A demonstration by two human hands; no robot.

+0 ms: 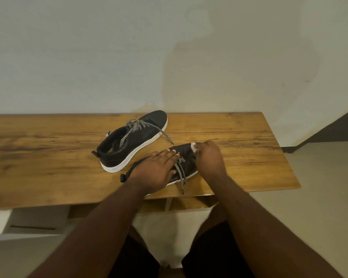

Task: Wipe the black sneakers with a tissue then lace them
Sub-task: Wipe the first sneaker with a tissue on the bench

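Two black sneakers with white soles and black-and-white laces lie on a wooden table (48,157). The far sneaker (137,139) rests alone, its laces loose. My left hand (157,169) lies flat over the heel and opening of the near sneaker (187,157), holding it down. Over that shoe's toe, my right hand (211,157) is closed on a small white tissue (194,147) pressed against the upper. A loose lace end (181,177) hangs off the near shoe toward the table's front edge.
The table stands against a pale wall; its right end is just right of my right hand, its front edge close to the near sneaker. Below the edge is light floor, and my knees in dark shorts.
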